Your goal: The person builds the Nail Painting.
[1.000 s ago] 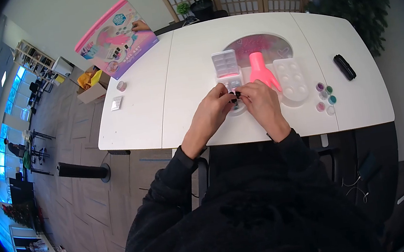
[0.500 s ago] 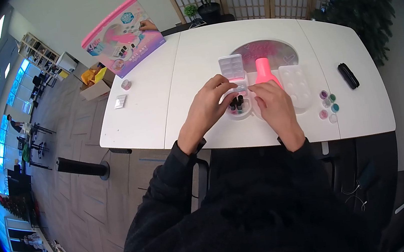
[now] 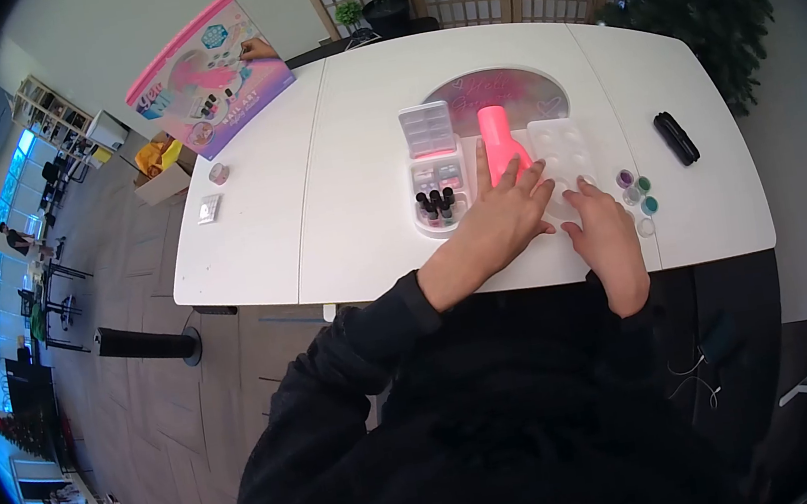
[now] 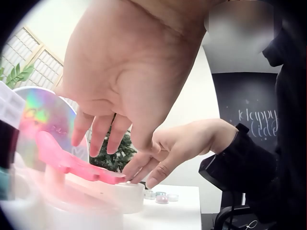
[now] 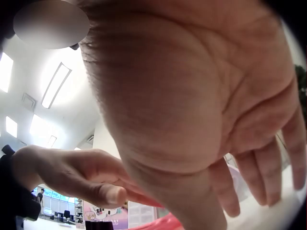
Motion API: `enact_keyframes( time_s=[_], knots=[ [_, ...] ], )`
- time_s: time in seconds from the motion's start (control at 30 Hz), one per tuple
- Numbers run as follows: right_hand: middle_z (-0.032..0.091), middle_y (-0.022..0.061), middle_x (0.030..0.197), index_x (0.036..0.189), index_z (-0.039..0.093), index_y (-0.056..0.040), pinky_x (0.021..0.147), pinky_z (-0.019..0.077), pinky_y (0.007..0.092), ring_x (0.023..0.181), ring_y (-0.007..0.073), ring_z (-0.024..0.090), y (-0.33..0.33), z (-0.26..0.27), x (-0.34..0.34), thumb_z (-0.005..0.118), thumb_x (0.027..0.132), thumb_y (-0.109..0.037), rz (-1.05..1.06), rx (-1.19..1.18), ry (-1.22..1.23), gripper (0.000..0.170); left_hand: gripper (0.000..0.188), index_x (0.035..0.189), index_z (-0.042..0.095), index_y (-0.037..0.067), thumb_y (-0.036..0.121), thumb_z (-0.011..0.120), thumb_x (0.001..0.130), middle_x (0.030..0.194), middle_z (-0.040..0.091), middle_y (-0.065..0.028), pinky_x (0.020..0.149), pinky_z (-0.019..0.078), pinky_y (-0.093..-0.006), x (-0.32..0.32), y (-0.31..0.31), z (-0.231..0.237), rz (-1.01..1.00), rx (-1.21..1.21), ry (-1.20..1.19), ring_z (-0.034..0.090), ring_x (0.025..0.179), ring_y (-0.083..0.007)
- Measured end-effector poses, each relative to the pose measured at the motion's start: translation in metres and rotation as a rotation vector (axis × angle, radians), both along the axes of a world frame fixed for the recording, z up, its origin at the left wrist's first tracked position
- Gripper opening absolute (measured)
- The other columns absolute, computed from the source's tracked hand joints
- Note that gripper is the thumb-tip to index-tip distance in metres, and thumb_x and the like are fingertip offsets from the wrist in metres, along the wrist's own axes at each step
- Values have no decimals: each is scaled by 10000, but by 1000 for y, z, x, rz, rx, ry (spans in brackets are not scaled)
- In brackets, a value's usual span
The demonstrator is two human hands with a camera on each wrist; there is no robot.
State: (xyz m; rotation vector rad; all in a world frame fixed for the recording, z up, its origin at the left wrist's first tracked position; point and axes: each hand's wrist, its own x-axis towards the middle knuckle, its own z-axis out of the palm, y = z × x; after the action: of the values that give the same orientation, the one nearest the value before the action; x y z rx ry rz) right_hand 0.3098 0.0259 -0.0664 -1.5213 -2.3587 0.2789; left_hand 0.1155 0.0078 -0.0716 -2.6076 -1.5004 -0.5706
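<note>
Left hand [image 3: 509, 211] empty, fingers spread over the pink hand-shaped stand [image 3: 496, 125] on the counter [image 3: 352, 158]; right hand [image 3: 607, 227] relaxed, nothing gripped, at the white tray [image 3: 551, 140]. Probably an arranging step; next move likely calls for a light nudge.

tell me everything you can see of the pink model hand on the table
The pink model hand is bright, smooth and plastic-looking, with a broad wrist end. The left wrist view shows it raised on a pale support. Its wrist end points toward the shiny arched panel, its fingers toward the person. It sits between the black-capped bottles and the white tray. The person's left hand partly covers it in the head view; contact is unclear.
</note>
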Motion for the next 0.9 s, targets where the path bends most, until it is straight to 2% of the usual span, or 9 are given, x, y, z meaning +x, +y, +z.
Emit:
enact_keyframes(
  time_s=[0.1,0.17,0.23,0.37,0.53,0.67,0.73,0.77,0.9],
  knots=[
    [688,269,1233,1080,705,45,823,592,477,970,425,713,0,0,-1,773,797,0,55,38,51,294,562,1353,619,2,316,751,906,1506,527,-208,1159,217,-791,18,-1,-8,72,-10,109,472,1423,-454],
    [711,252,1159,1111,720,18,838,586,481,964,422,713,2,0,-2,780,795,-1,37,19,44,322,542,1355,615,-17,244,746,899,1533,499,-226,1134,310,-763,23,-1,-15,162,37,372,458,1434,-465],
    [737,229,1036,1132,746,-20,836,580,478,928,415,715,0,4,-1,785,793,4,12,27,4,342,551,1357,614,-21,220,758,883,1539,491,-232,1139,321,-746,19,0,-19,121,44,293,457,1435,-466],
    [732,240,1037,1001,730,17,782,594,489,868,415,724,3,-7,2,714,823,19,23,51,13,179,664,1383,610,-2,190,852,795,1586,414,-265,1196,330,-634,8,10,-3,95,-122,-56,417,1449,-499],
    [733,252,1067,1093,774,-44,803,597,473,895,416,724,5,0,5,691,814,52,100,51,86,307,698,1407,621,55,283,866,795,1616,358,-283,1202,356,-587,2,18,-20,187,-8,21,347,1464,-562],
    [741,205,1162,1124,768,-16,896,586,425,1046,402,717,34,4,34,683,856,57,109,-191,485,290,674,1415,620,48,284,843,825,1616,358,-293,1206,353,-590,3,13,-19,228,-9,44,350,1467,-562],
    [750,201,1147,1100,773,-1,889,583,405,1041,390,724,55,-7,58,680,865,67,-36,25,394,262,631,1408,624,41,261,820,850,1612,363,-300,1214,337,-596,1,14,-14,187,-83,19,343,1462,-583],
    [750,201,1147,1100,773,-1,889,583,405,1041,390,724,66,-10,71,680,865,67,-23,31,392,262,539,1362,659,42,198,794,864,1566,436,-286,1136,457,-543,-1,14,-15,190,-1,19,430,1416,-551],
    [760,191,1111,1103,781,-11,900,578,401,1033,379,728,100,-33,108,702,839,72,-213,135,194,287,408,1262,704,35,126,767,870,1487,546,-228,978,573,-475,-20,24,-4,174,-57,93,575,1308,-454]
  ],
)
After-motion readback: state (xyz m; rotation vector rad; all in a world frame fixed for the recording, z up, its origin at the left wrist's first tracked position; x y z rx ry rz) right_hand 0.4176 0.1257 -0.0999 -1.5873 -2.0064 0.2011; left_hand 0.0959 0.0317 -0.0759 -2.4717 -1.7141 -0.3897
